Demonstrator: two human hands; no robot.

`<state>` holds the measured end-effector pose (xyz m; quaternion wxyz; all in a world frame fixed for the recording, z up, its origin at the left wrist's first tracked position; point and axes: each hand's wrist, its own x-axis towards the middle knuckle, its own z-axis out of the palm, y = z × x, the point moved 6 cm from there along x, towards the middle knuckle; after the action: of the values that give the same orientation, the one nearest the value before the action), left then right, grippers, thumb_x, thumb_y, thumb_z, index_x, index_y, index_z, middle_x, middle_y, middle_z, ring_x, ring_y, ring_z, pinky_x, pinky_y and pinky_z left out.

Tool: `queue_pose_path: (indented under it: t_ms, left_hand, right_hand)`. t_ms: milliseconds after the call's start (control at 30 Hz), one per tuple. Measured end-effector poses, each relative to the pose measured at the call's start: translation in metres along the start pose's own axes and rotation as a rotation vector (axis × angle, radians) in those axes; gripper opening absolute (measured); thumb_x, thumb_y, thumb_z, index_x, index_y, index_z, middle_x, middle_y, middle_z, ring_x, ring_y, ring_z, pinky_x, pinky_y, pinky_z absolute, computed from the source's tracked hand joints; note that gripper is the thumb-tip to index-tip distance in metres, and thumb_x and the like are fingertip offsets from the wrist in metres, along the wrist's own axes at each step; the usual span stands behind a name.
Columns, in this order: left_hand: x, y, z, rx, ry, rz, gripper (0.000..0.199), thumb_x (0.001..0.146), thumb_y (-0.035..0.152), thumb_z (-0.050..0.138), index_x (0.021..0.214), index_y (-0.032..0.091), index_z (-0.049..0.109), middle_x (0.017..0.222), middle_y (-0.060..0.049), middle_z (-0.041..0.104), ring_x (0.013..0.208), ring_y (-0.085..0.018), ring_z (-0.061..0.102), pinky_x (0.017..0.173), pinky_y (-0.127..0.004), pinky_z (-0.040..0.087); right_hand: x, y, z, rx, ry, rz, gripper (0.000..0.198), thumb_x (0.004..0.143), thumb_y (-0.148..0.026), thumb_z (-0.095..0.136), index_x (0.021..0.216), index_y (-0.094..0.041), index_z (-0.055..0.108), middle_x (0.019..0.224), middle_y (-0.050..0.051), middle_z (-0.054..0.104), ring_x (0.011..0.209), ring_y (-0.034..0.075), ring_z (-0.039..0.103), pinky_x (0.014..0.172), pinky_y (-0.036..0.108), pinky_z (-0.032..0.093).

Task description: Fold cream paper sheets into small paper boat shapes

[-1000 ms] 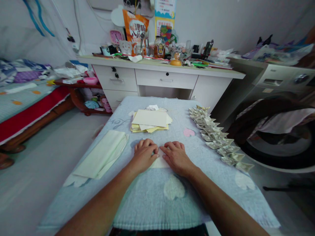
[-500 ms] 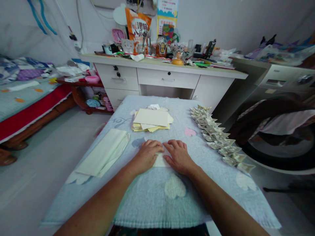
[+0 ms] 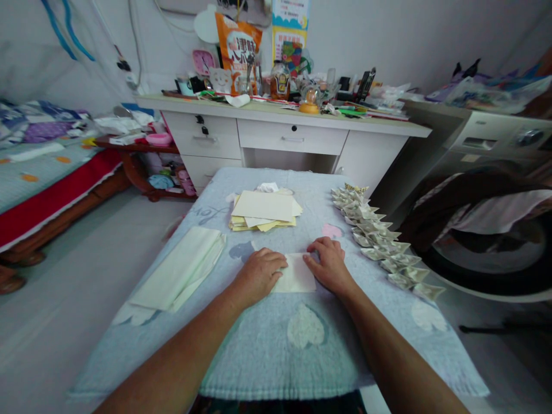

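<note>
A small cream sheet of paper (image 3: 297,276) lies on the cloth-covered table in front of me. My left hand (image 3: 261,272) rests on its left part, palm down, with the fingers stretched toward the middle. Along the upper right edge of the sheet, my right hand (image 3: 330,263) lies with thumb and fingers apart. Beyond the hands is a stack of cream and yellow papers (image 3: 265,206). Folded pale-green paper (image 3: 179,268) lies to the left. Several boat-like folded paper pieces (image 3: 373,233) stand in a slanting row at the right.
A blue patterned cloth (image 3: 276,362) covers the table. Behind it stands a white desk (image 3: 293,138) with an orange snack bag (image 3: 238,52) and a jar (image 3: 280,80). A bed (image 3: 52,172) is at the left, a washing machine (image 3: 495,141) at the right.
My right hand has slid to the right across the paper, uncovering more of the sheet. The left hand stays on the left part. The view has shifted slightly.
</note>
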<state>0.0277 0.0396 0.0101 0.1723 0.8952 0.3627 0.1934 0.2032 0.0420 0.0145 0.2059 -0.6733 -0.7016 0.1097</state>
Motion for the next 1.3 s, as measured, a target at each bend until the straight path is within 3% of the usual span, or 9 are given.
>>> queue_pose_path:
  t_ms: [100,367,533,667,900,1300]
  left_hand:
    - [-0.001,-0.002,0.001,-0.002,0.011,0.001,0.027,0.083,0.015,0.059,0.108,0.02,0.067,0.116,-0.005,0.068,0.105,-0.021,0.055,0.094,-0.038,0.043]
    - [-0.001,-0.003,0.001,-0.033,0.0,-0.016,0.031,0.081,0.012,0.057,0.11,0.023,0.064,0.125,-0.003,0.062,0.111,-0.023,0.047,0.098,-0.04,0.041]
    - [0.0,-0.002,-0.001,-0.081,-0.012,-0.052,0.033,0.078,0.009,0.055,0.108,0.023,0.059,0.119,-0.004,0.063,0.11,-0.023,0.046,0.098,-0.041,0.041]
    - [0.0,-0.005,-0.001,-0.102,0.016,-0.065,0.037,0.076,0.01,0.056,0.112,0.021,0.055,0.112,-0.005,0.062,0.11,-0.023,0.047,0.099,-0.04,0.04]
    - [0.001,-0.007,0.0,-0.087,0.018,-0.059,0.05,0.079,0.015,0.057,0.128,0.019,0.048,0.127,-0.008,0.056,0.118,-0.024,0.044,0.104,-0.041,0.036]
    - [0.001,-0.005,0.0,-0.044,-0.029,-0.026,0.038,0.084,0.018,0.054,0.121,0.021,0.058,0.125,-0.007,0.057,0.115,-0.024,0.044,0.104,-0.041,0.035]
  right_hand:
    - [0.0,-0.002,0.001,0.064,-0.016,0.0,0.016,0.082,-0.033,0.06,0.091,-0.022,0.066,0.107,0.007,0.058,0.102,0.027,0.045,0.086,0.04,0.033]
    - [-0.001,-0.009,0.003,0.228,-0.013,-0.078,0.013,0.078,-0.022,0.059,0.091,-0.019,0.06,0.089,0.002,0.062,0.09,0.02,0.052,0.083,0.033,0.036]
    - [-0.004,-0.018,0.004,0.251,-0.051,-0.161,0.017,0.079,-0.019,0.058,0.094,-0.02,0.063,0.079,0.0,0.062,0.082,0.017,0.054,0.079,0.031,0.037]
    - [-0.007,-0.025,0.005,0.22,-0.062,-0.236,0.017,0.079,-0.015,0.058,0.094,-0.02,0.066,0.079,0.001,0.063,0.083,0.017,0.053,0.082,0.032,0.034]
    - [-0.014,-0.035,0.009,0.089,-0.136,-0.379,0.021,0.076,-0.012,0.061,0.094,-0.021,0.068,0.087,0.004,0.061,0.09,0.02,0.047,0.082,0.034,0.03]
    - [-0.019,-0.042,0.013,0.008,-0.17,-0.481,0.017,0.083,-0.022,0.063,0.1,-0.022,0.069,0.095,0.006,0.06,0.094,0.022,0.044,0.083,0.036,0.03]
